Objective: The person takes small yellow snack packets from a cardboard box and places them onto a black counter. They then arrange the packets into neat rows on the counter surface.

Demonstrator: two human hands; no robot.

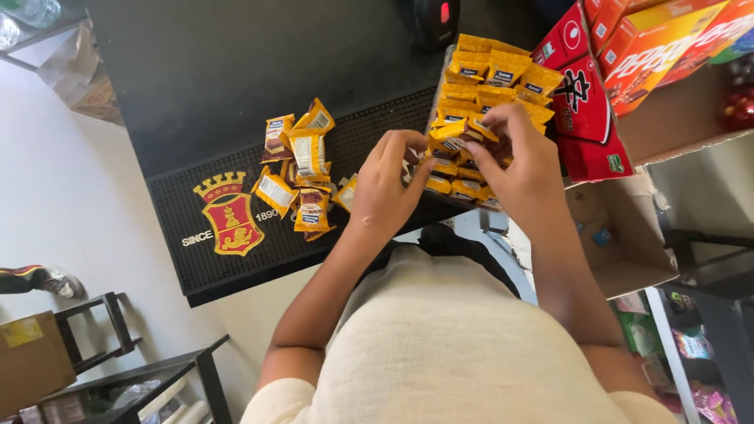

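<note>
Yellow packets sit packed in rows in the tray. Your right hand pinches one packet w/ bent fingers; left hand curls beside it. Loose pile waits on black mat.

1. To your left, the loose heap of yellow snack packets blocks the middle of the black rubber bar mat; bare mat lies around its crest emblem.
2. Behind the heap, the dark countertop gives you open passage.
3. On your right, the red cartons stand just beside the tray of stacked packets, leaving no gap there.
4. The open cardboard box hems in your right forearm.
</note>
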